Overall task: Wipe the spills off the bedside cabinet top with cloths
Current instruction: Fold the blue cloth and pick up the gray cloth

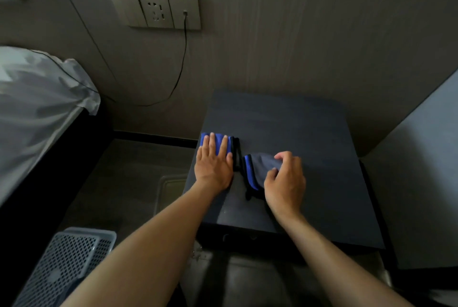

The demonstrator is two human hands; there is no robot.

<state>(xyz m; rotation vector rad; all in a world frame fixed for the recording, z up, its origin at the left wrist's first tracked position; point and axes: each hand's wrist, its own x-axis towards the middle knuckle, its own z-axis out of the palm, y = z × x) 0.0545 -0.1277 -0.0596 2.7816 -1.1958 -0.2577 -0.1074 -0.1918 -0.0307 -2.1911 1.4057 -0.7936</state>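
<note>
- Both hands work on the dark top of a bedside cabinet [285,121], each on its own cloth.
- Left hand [214,166] lies flat, fingers spread, palm pressed down on a blue cloth [218,140] at the top's left edge; only the far end of that cloth shows beyond the fingertips.
- Right hand [285,178] is curled, thumb and fingers pinching a fold of a grey cloth with a blue band and black trim [260,168], lifting part of it off the surface.
- The two cloths lie just beside each other in the near-left part of the cabinet top, their black edges close together between the hands.
- No spill can be made out on the dark surface in this dim light.
- A wall socket panel [155,10] sits above and to the left, with a black cable [184,59] plugged into it that droops down the wall toward the bed.
- A pillow in pale fabric [37,88] rests on the bed at the left edge.
- A perforated plastic basket [71,257] stands on the floor at lower left, beside the left forearm.
- A pale panel [421,170] rises along the cabinet's right side.
</note>
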